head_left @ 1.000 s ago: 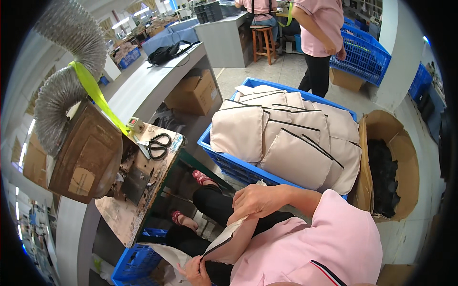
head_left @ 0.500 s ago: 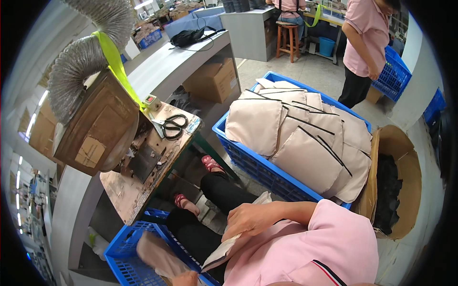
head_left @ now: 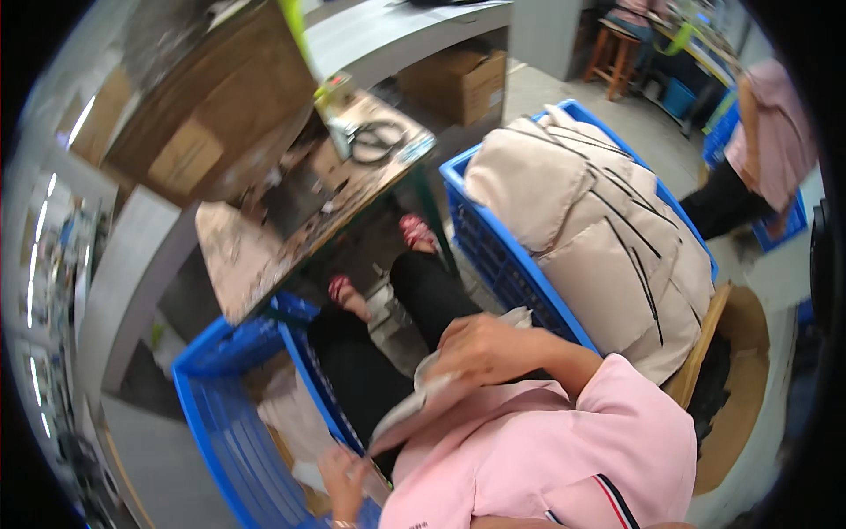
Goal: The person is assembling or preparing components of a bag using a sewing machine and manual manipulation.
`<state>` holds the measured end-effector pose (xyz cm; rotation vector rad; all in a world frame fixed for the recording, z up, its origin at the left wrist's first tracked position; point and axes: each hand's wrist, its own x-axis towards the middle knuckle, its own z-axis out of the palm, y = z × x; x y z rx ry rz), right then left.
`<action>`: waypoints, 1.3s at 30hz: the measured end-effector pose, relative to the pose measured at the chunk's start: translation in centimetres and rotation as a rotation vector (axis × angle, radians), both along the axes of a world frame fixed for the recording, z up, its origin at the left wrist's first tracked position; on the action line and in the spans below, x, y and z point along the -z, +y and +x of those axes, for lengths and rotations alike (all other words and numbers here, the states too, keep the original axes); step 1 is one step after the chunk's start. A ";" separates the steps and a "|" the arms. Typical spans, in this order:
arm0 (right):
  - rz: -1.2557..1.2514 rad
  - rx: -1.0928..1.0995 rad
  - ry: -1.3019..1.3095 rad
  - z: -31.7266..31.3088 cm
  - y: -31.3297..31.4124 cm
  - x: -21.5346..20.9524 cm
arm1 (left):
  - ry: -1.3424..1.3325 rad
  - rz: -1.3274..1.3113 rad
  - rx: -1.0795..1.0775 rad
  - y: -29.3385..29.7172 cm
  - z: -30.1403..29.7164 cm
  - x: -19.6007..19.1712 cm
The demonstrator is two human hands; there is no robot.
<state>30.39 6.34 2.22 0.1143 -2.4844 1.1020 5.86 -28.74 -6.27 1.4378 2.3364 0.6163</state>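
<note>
A pale cream fabric piece point(head_left: 414, 406) lies across my lap, over black trousers. My right hand point(head_left: 485, 348) rests closed on its upper end, and the pink sleeve runs off to the right. My left hand point(head_left: 344, 476) grips the lower end, just above the blue crate point(head_left: 211, 414) at my left side. That crate holds more pale material.
Another blue crate point(head_left: 493, 256), piled with beige padded jackets point(head_left: 599, 229), stands on my right. Black scissors point(head_left: 374, 141) and clutter lie on a worn work table point(head_left: 238, 256) ahead, under a cardboard box point(head_left: 203, 132). An open carton point(head_left: 749, 370) sits far right. A person in pink point(head_left: 775, 150) stands beyond.
The view has swung down and closer to the table. Both hands keep hold of the fabric piece, and my left hand now shows lower, by the left crate.
</note>
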 end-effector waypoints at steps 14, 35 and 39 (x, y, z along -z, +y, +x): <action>0.447 0.509 0.065 -3.6 1.6 -8.0 | -0.332 0.439 0.607 24.0 -0.7 -15.3; -0.048 0.293 -0.131 -21.2 20.0 -7.4 | -0.613 0.273 0.186 36.7 -15.1 -16.4; -0.281 0.200 -0.075 -22.2 20.5 -6.9 | -0.627 0.354 0.188 38.0 -16.3 -15.5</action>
